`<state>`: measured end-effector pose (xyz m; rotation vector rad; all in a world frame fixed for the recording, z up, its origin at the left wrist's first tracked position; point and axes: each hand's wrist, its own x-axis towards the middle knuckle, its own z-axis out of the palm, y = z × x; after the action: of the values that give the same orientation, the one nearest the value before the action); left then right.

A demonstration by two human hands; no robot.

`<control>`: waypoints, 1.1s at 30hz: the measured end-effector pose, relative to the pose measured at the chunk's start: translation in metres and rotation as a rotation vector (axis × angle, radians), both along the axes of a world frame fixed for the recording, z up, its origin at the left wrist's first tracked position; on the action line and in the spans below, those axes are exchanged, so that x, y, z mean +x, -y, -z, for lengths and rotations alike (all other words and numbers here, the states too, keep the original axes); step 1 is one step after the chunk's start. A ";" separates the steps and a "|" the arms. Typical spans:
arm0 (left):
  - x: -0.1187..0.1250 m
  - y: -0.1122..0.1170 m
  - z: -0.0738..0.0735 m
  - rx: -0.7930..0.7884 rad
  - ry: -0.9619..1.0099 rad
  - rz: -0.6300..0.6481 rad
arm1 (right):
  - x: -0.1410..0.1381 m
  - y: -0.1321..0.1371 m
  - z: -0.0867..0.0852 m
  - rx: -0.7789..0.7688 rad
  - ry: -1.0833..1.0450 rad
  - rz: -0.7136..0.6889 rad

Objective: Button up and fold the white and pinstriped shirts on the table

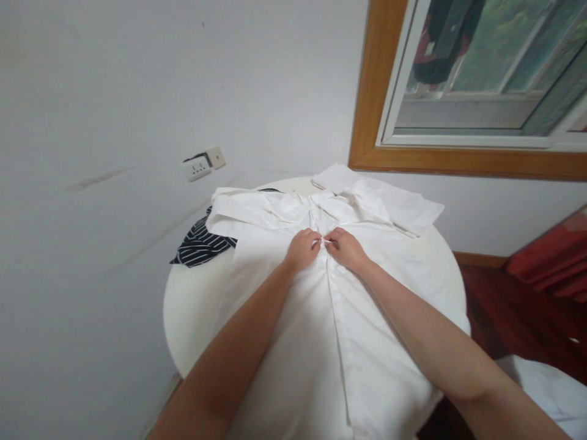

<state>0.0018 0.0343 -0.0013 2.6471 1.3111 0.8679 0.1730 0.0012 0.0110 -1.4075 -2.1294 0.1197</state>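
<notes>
A white shirt lies front side up across a round white table, its sleeves folded in over the far part. My left hand pinches the left edge of the front placket near the upper chest. Close beside it, my right hand pinches the right edge of the same placket. The fabric bunches between my fingertips, and whatever button is there is too small to make out. Below my hands the placket runs down toward me, its edges lying close together.
The round table stands against a white wall. A black-and-white striped cloth pokes out from under the shirt's left sleeve. Wall sockets sit behind, a wood-framed window at upper right. White fabric lies at lower right.
</notes>
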 end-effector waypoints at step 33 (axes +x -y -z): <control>0.001 0.003 -0.005 -0.013 -0.032 0.001 | 0.008 -0.009 0.004 0.001 -0.081 -0.079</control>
<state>0.0032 0.0314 0.0034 2.6622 1.3183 0.8171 0.1813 0.0099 0.0069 -1.2962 -2.1184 0.2022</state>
